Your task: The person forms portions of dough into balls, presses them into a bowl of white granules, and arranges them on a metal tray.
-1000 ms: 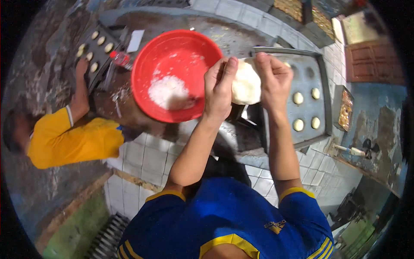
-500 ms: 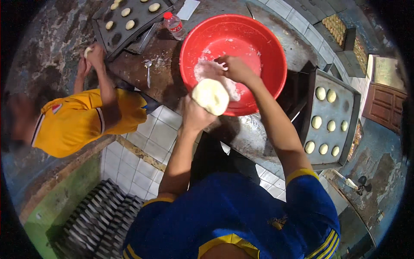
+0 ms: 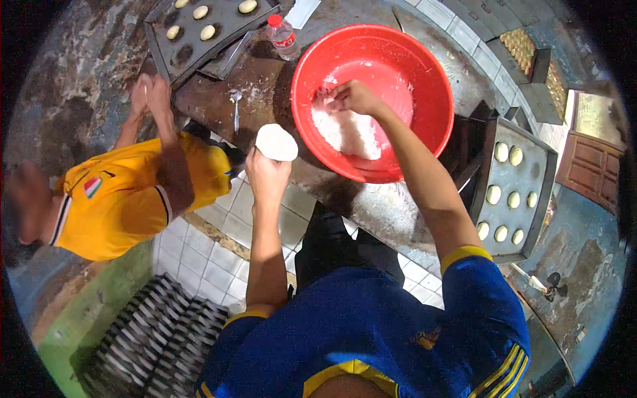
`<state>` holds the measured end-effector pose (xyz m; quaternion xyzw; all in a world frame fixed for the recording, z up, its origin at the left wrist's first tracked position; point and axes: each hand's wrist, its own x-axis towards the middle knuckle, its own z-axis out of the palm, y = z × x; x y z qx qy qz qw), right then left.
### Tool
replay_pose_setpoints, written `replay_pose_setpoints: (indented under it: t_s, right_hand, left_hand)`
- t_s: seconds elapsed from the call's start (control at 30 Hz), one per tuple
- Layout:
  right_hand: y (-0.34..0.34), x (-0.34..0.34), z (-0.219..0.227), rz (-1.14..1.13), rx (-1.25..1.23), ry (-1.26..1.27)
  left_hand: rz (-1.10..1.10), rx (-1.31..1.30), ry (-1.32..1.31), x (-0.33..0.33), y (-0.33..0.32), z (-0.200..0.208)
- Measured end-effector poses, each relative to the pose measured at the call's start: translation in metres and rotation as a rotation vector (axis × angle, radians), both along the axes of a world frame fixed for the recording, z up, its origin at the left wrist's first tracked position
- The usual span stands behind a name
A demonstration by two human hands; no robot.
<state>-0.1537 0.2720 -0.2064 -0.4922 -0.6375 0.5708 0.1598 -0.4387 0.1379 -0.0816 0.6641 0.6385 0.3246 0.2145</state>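
My left hand [image 3: 269,178] holds a flattened round of pale dough [image 3: 277,142] up in front of me, to the left of a big red plastic basin [image 3: 443,99]. The dough rests on top of the closed fingers and hides part of them. Inside the basin my right hand [image 3: 358,98] has its fingers pinched together at the upper left edge of a heap of white crumbly filling [image 3: 352,136]. Its fingertips are in shadow against the heap, so how much they hold is hard to see.
A co-worker in a yellow shirt [image 3: 119,192] works with both hands at the left. Baking trays with dough balls stand at the far left [image 3: 192,50] and right [image 3: 514,229]. A water bottle [image 3: 283,41] and a spoon [image 3: 236,113] are on the table.
My left hand has moved left with the dough, away from the basin's rim, and the dough appears more tilted. My right hand stays at the filling, its fingers now closer together.
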Motion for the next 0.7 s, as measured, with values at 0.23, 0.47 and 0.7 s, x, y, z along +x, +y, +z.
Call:
replay_pose_setpoints:
  t_s: [0.23,0.47,0.7]
  right_hand:
    - [-0.078,0.001,0.18,-0.191,0.164,0.214]
    - [-0.136,0.035,0.256,0.18,0.974,-0.549]
    - [-0.165,0.076,0.312,-0.081,0.664,-0.237]
  left_hand:
    - [-0.176,-0.069,-0.198,0.06,0.027,0.013]
    - [-0.369,-0.283,-0.519,0.119,0.04,0.052]
    - [-0.898,-0.402,-0.47,0.156,0.028,0.097]
